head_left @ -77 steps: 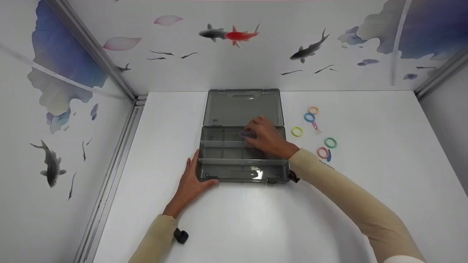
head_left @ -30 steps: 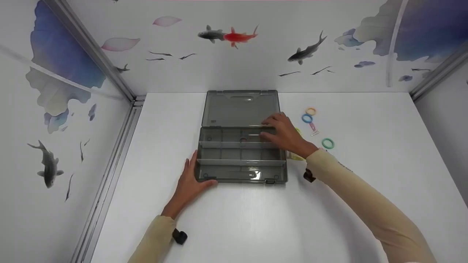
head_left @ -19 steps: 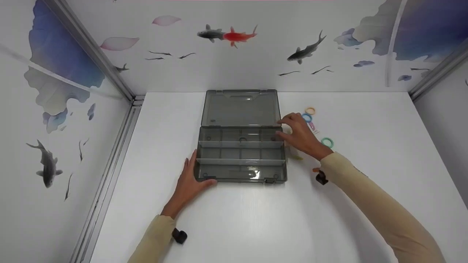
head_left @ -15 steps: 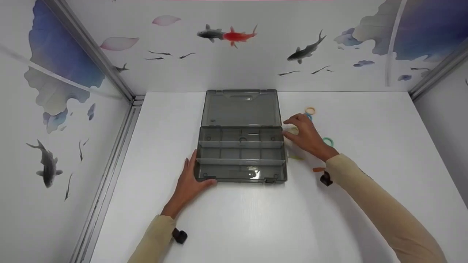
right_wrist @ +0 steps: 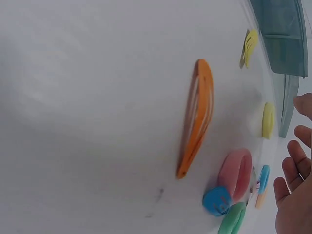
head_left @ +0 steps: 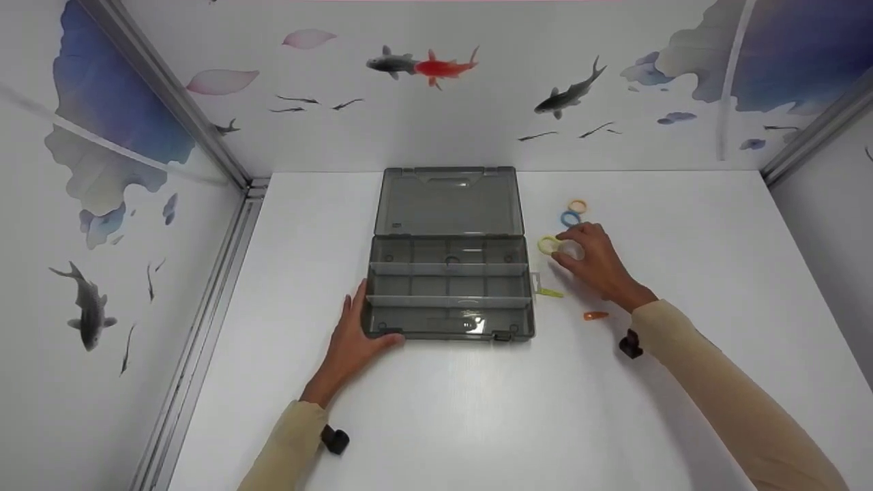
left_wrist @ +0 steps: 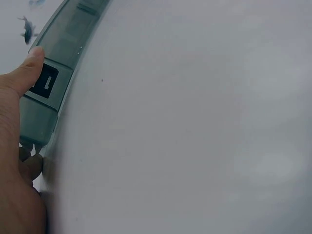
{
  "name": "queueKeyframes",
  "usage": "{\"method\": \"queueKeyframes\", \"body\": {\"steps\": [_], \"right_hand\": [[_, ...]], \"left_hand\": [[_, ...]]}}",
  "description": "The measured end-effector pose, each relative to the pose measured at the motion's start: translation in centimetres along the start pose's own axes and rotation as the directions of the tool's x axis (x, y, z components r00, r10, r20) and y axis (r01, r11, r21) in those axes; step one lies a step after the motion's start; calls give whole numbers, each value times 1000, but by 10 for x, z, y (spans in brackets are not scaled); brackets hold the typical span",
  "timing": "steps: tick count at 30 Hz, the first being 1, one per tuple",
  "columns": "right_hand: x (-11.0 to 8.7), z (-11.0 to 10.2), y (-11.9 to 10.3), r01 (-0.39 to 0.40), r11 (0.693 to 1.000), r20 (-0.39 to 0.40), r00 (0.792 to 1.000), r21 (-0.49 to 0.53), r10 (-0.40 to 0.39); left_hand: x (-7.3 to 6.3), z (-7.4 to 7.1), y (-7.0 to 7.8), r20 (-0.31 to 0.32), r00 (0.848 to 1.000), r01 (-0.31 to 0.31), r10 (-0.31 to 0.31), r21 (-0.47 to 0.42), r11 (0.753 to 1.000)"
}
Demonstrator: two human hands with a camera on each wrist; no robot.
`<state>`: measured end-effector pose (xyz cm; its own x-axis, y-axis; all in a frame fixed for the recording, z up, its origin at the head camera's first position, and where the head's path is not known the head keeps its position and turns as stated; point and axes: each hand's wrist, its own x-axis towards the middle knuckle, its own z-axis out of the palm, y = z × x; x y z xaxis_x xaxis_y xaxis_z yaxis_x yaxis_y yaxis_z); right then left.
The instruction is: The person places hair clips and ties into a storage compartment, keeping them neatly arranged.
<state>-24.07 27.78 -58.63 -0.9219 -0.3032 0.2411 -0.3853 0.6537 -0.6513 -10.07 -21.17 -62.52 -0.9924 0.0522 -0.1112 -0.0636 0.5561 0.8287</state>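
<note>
A smoky grey see-through organizer box (head_left: 450,283) with divided rows lies unfolded on the table, its lid (head_left: 450,201) flat toward the back wall. My left hand (head_left: 351,351) braces the box's front left corner, fingers straight along the side and thumb along the front edge. In the left wrist view the thumb (left_wrist: 30,68) lies against the box near its latch. My right hand (head_left: 597,262) hovers right of the box, thumb and index finger apart beside a yellow hair tie (head_left: 548,245). The right wrist view shows its fingers (right_wrist: 295,170) loosely extended, holding nothing.
Blue (head_left: 570,218) and pale orange (head_left: 578,206) hair ties lie behind the right hand. A yellow hair clip (head_left: 550,293) lies by the box, an orange snap clip (head_left: 595,316) nearer me. The right wrist view shows pink (right_wrist: 235,174) and green (right_wrist: 232,219) hair ties and a blue clip (right_wrist: 217,201).
Earlier, my right hand held a purplish item over the box's back row. It has since moved right, out of the box, to the hair ties, without that item. My left hand stays put.
</note>
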Motion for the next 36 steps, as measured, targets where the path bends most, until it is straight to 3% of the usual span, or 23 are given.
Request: {"method": "queueKeyframes", "body": {"steps": [8, 22, 36], "right_hand": [[-18, -7, 13, -109, 993, 28, 993, -50, 111], [-43, -34, 37, -271, 962, 19, 962, 30, 271], [-57, -44, 54, -255, 967, -60, 965, 21, 256]], "left_hand": [[0, 0, 2, -7, 1000, -6, 6, 8, 1000], [0, 0, 2, -4, 1000, 6, -6, -3, 1000], [-1, 0, 3, 4, 1000, 0, 0, 3, 1000]]}}
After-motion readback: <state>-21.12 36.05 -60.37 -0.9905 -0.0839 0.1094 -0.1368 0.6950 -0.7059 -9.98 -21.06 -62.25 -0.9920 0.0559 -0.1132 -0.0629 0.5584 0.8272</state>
